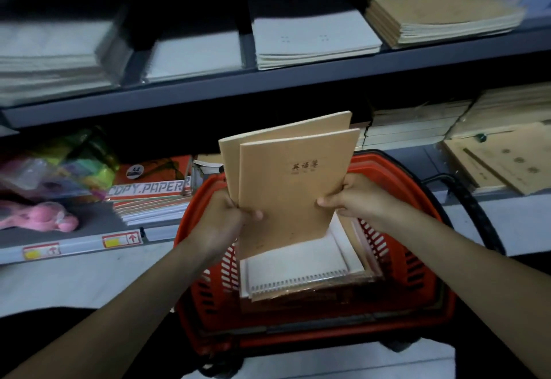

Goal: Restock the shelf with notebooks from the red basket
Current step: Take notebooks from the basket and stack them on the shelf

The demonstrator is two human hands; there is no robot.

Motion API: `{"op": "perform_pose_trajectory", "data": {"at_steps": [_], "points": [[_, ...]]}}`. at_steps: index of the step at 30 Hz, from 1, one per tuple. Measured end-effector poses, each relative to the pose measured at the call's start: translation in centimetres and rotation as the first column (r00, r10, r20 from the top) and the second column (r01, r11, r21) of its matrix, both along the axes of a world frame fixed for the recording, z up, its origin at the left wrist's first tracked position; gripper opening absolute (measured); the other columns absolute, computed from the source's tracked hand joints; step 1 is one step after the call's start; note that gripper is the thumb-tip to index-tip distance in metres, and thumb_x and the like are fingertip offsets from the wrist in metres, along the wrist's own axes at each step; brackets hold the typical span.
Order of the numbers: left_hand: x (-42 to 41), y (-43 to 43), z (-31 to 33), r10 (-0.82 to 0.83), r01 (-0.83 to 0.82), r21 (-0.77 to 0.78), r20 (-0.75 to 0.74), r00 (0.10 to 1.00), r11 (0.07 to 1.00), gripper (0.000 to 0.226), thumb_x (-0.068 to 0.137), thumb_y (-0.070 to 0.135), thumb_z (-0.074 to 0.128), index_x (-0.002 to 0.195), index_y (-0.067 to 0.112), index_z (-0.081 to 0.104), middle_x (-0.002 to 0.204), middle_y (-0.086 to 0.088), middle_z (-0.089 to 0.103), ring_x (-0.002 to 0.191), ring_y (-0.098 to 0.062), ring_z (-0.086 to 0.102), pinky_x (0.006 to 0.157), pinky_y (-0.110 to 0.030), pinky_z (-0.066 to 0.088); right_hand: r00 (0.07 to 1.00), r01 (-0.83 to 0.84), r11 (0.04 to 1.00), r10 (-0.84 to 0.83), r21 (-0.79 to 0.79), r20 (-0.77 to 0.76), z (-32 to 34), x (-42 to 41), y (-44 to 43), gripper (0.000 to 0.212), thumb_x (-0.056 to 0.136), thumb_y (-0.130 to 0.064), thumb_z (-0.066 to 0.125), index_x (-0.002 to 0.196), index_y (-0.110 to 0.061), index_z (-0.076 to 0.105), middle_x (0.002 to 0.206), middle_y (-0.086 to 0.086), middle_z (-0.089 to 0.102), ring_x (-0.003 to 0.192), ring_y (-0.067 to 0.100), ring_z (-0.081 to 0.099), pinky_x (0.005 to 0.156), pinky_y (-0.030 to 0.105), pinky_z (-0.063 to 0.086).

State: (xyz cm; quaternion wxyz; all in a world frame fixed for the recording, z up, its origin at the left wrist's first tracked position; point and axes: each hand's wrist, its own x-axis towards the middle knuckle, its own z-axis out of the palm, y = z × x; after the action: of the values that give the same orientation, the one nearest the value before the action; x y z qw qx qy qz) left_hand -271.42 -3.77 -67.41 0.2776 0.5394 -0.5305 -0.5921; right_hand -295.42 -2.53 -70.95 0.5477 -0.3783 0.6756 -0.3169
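Observation:
Both my hands hold a small bundle of brown kraft notebooks (286,188) upright above the red basket (417,205). My left hand (226,217) grips the bundle's left edge, thumb on the front cover. My right hand (351,199) pinches its right edge. The front notebook bears dark printed characters. In the basket lie a white spiral-bound notebook (298,268) and more brown ones beneath it. On the upper shelf (268,83) stand stacks of white notebooks (313,41) and a stack of brown ones (441,18).
The lower shelf holds red copy-paper packs (149,191), colourful plastic-wrapped items (68,164) and a pink toy (44,214) at left, brown notebook stacks (417,122) and loose brown notebooks (507,158) at right. A black basket handle (474,208) arcs on the right.

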Motion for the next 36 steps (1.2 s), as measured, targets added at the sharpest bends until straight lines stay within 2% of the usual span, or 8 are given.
{"op": "perform_pose_trajectory", "data": {"at_steps": [3, 8, 11, 18, 22, 26, 30, 36], "points": [[0.2, -0.8, -0.7, 0.058, -0.058, 0.013, -0.016, 0.998, 0.998, 0.035, 0.083, -0.013, 0.060, 0.104, 0.013, 0.070, 0.107, -0.003, 0.072, 0.099, -0.016, 0.063, 0.080, -0.033, 0.052, 0.996, 0.013, 0.989, -0.026, -0.145, -0.082, -0.2, 0.1, 0.3, 0.031, 0.086, -0.009, 0.072, 0.116, -0.014, 0.067, 0.112, -0.004, 0.070, 0.106, 0.014, 0.063, 0.091, 0.031, 0.049], [0.2, -0.5, -5.2, 0.058, -0.071, 0.083, 0.142, 0.988, 0.994, 0.041, 0.073, -0.026, 0.053, 0.091, 0.007, 0.071, 0.099, -0.011, 0.071, 0.096, -0.023, 0.061, 0.077, -0.034, 0.050, 0.955, -0.172, 0.985, 0.171, 0.017, -0.244, -5.2, 0.2, 2.1, 0.032, 0.078, -0.017, 0.078, 0.109, -0.012, 0.072, 0.110, 0.001, 0.073, 0.106, 0.021, 0.066, 0.101, 0.045, 0.049], [0.7, -0.4, -7.0, 0.042, -0.061, 0.107, 0.174, 0.984, 0.992, 0.045, 0.070, -0.029, 0.048, 0.089, 0.006, 0.071, 0.097, -0.013, 0.071, 0.096, -0.027, 0.063, 0.076, -0.035, 0.052, 0.935, -0.181, 0.982, 0.187, 0.048, -0.301, -7.2, 0.5, 2.7, 0.037, 0.079, -0.022, 0.078, 0.114, -0.013, 0.071, 0.112, 0.001, 0.073, 0.104, 0.020, 0.068, 0.096, 0.040, 0.053], [1.1, -1.3, -4.3, -0.036, 0.040, -0.046, 0.085, 0.996, 0.998, 0.033, 0.068, -0.009, 0.075, 0.100, -0.005, 0.069, 0.092, 0.001, 0.075, 0.085, -0.011, 0.068, 0.068, -0.023, 0.055, 0.816, -0.204, 0.965, 0.076, -0.162, -0.573, -2.0, 0.8, 2.3, 0.022, 0.093, -0.029, 0.062, 0.103, -0.011, 0.071, 0.098, 0.000, 0.073, 0.091, 0.014, 0.067, 0.066, 0.024, 0.044], [0.7, -3.2, 2.6, -0.013, 0.009, -0.184, -0.019, 1.000, 0.983, 0.034, 0.081, -0.013, 0.062, 0.102, 0.014, 0.066, 0.093, 0.009, 0.075, 0.084, -0.005, 0.070, 0.065, -0.013, 0.054, 0.937, -0.100, 0.895, -0.063, -0.436, -0.345, 3.5, 1.2, 1.3, 0.029, 0.094, -0.027, 0.059, 0.122, -0.032, 0.056, 0.103, -0.021, 0.068, 0.093, -0.003, 0.062, 0.076, 0.019, 0.050], [1.2, -4.0, 6.6, -0.014, -0.053, -0.268, -0.244, 0.970, 0.962, 0.040, 0.083, 0.003, 0.061, 0.121, 0.016, 0.059, 0.113, -0.004, 0.072, 0.102, -0.017, 0.069, 0.082, -0.031, 0.058, 0.991, 0.067, 0.785, -0.126, -0.616, -0.053, 7.8, 2.0, 0.5, 0.033, 0.095, -0.009, 0.056, 0.109, -0.039, 0.059, 0.103, -0.026, 0.069, 0.098, -0.004, 0.064, 0.082, 0.018, 0.052], [-0.6, -2.8, 6.7, -0.065, 0.008, -0.304, -0.179, 0.982, 0.953, 0.042, 0.083, 0.025, 0.065, 0.124, 0.025, 0.055, 0.117, 0.000, 0.070, 0.108, -0.019, 0.067, 0.090, -0.040, 0.056, 0.979, 0.190, 0.716, -0.188, -0.672, 0.076, 10.8, 0.4, -0.9, 0.032, 0.097, -0.004, 0.053, 0.106, -0.034, 0.062, 0.105, -0.013, 0.072, 0.101, 0.006, 0.066, 0.085, 0.028, 0.051], [-4.7, -3.0, 8.2, 0.088, -0.182, -0.403, -0.242, 0.966, 0.897, 0.033, 0.077, 0.041, 0.064, 0.110, 0.036, 0.066, 0.109, 0.001, 0.073, 0.102, -0.019, 0.069, 0.091, -0.047, 0.052, 0.956, 0.286, 0.729, -0.261, -0.622, 0.134, 12.6, -2.5, -1.1, 0.022, 0.095, -0.014, 0.060, 0.112, -0.028, 0.062, 0.101, -0.003, 0.075, 0.095, 0.018, 0.071, 0.088, 0.044, 0.055]]}}
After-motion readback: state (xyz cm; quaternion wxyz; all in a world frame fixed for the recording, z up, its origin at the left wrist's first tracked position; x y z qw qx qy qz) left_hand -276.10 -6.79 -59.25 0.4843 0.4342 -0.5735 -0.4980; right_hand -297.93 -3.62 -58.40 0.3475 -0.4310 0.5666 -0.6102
